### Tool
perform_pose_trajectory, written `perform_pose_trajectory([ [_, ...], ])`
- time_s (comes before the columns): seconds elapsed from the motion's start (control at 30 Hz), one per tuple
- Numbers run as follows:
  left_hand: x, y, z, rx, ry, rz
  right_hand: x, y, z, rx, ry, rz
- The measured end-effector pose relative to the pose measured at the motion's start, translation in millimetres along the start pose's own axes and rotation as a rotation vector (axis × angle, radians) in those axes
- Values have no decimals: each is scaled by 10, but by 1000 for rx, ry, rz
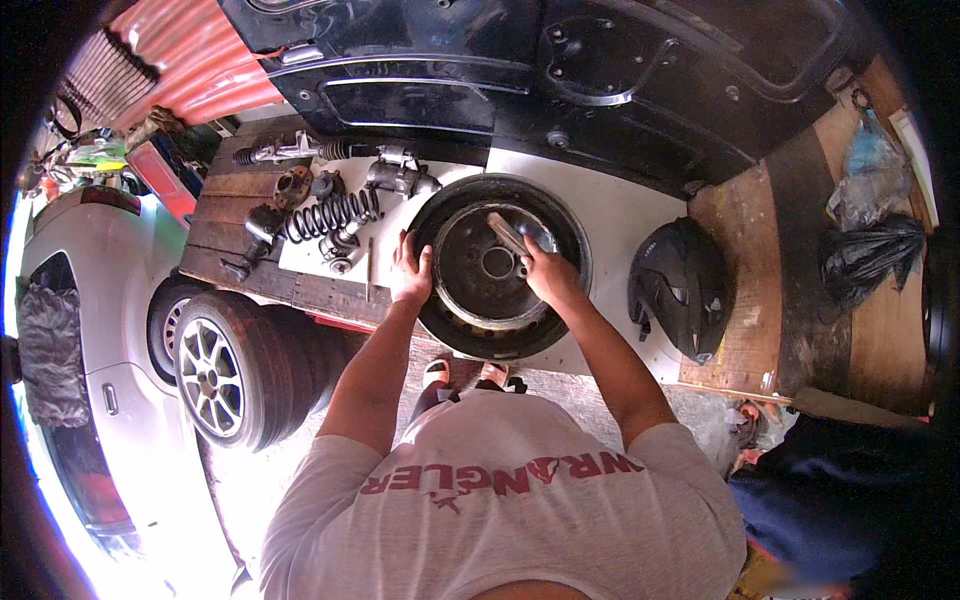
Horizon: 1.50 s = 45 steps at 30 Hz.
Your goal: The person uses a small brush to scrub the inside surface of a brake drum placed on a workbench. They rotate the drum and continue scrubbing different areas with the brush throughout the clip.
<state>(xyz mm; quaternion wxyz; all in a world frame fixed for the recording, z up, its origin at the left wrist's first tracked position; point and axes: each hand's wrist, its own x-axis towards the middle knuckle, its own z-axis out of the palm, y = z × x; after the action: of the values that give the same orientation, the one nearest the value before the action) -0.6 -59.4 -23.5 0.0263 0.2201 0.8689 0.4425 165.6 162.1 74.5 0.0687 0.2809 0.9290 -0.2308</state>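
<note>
A dark steel wheel rim [460, 312] lies flat on the white-topped bench in front of me, its round centre hole facing up. My left hand [411, 272] grips the rim's left edge, with the thumb on the near side of the lip. Over the rim's centre, my right hand [548, 273] holds a slim, light-brown tool [508, 233] that slants up and to the left. The tool's exact kind cannot be made out. Its far end is over the dished face of the rim.
A coil-spring strut [333, 215] and several other car parts lie left on the bench [225, 215]. A black helmet [680, 287] sits at the right. Black car panels [420, 105] stand behind. Tyred wheels [212, 377] and a white car [130, 400] are at the left.
</note>
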Motion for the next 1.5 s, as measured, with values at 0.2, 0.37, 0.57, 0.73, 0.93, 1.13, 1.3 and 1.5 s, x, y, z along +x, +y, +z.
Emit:
perform_pose_trajectory([
  [0.2,-1,-27,13,8,19,7,-464,360,81,22,37,-3],
  [0.37,10,22,5,44,-1,20,-201,54,-45,47,-50,70],
  [0.57,27,-89,58,37,31,33,113,218,-92,-61,15,-28],
  [0.73,20,-47,32,6,25,32,144,246,-366,-293,106,-115],
  [0.93,-10,-1,11,-16,31,50,528,231,-211,-68,108,-353],
  [1.13,-21,-12,-13,-61,26,61,693,450,-421,-327,225,-482],
  [1.3,-13,-87,8,-65,39,79,744,346,-588,-444,67,-475],
  [1.5,15,-75,18,-92,60,75,793,-7,-247,-399,53,-647],
])
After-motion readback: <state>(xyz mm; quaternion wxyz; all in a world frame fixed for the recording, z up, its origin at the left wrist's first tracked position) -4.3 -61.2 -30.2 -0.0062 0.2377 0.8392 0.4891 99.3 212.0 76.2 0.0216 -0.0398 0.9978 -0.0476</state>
